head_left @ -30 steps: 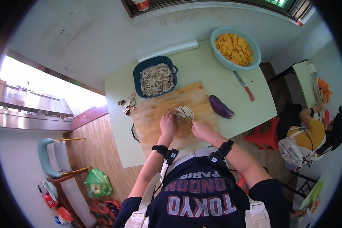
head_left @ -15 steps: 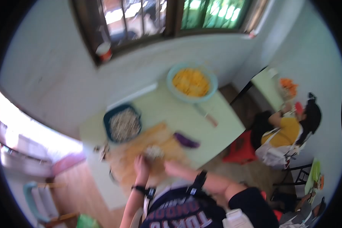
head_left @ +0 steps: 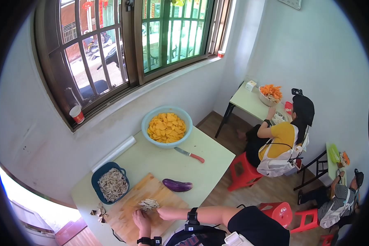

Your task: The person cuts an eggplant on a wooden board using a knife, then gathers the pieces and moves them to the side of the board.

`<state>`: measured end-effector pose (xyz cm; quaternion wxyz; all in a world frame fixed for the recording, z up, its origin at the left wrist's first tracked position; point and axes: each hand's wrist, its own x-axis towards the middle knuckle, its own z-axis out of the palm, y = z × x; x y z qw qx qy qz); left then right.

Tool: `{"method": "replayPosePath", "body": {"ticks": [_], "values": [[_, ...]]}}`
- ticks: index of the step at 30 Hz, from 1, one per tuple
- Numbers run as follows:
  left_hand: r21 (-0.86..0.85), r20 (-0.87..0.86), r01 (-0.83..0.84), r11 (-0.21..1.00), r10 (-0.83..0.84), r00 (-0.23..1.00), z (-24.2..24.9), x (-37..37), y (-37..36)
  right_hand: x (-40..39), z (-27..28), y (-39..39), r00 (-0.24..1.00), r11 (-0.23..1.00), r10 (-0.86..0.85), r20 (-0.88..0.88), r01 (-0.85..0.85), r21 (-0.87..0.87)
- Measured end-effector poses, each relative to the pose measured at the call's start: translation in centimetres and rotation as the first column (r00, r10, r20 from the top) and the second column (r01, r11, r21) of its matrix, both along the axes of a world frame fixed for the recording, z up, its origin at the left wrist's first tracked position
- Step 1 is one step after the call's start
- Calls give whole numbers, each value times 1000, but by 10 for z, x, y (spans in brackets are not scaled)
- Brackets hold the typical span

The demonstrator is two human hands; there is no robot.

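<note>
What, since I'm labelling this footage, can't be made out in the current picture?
- Right hand, head view: its own curled fingers hide whatever it may grip.
- Left hand, head view: the back of the hand hides most fingertips.
- Dark container, head view: the pale strips cover its bottom.
- Shirt lettering, head view: cut off by the lower edge.
- Farthest co-worker's work, head view: too small to identify.

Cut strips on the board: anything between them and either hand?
Nothing visible: left hand and right hand are both close beside the cut strips on the cutting board. Can't rule out a thin blade there.
</note>
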<state>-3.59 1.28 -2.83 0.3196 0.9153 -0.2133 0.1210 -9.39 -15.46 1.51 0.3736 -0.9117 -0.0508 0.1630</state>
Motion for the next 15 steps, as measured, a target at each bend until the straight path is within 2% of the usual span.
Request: {"method": "replayPosePath", "body": {"ticks": [2,4,5,6,7,8,9,10,11,12,14,15], "values": [[13,-9,-33,999,33,999,-3,-1,0,-3,-4,1,994,998,-39,101,34,47],[38,45,-86,996,84,995,-14,2,-1,-4,1,4,992,992,-117,52,114,61],[46,107,-75,996,70,992,-17,1,-1,-7,8,-1,988,999,-14,154,7,46],[119,-7,-64,991,65,998,-13,1,1,-6,-17,-1,980,995,-21,195,2,99],[114,-25,-91,989,95,995,-9,0,-2,-10,10,-4,990,999,-24,141,20,29],[130,-38,-83,988,89,995,-9,0,0,-10,-5,-10,971,991,131,201,-124,-43],[80,-33,-60,995,63,997,5,-1,-2,-14,5,-13,983,984,125,133,-105,-145],[93,5,-22,995,22,1000,1,2,1,-15,-30,-20,979,972,162,124,-136,-191],[91,-9,-20,996,21,1000,-1,4,6,-17,24,-24,974,990,-133,-185,120,-78],[96,-101,13,995,-3,995,3,6,9,-18,46,-33,884,974,-206,-420,225,-6],[-38,-256,14,999,-23,966,17,5,13,-25,44,-46,848,955,-249,-468,295,26],[-19,-263,1,1000,-6,965,19,4,15,-30,39,-47,848,958,-229,-478,283,42]]}}
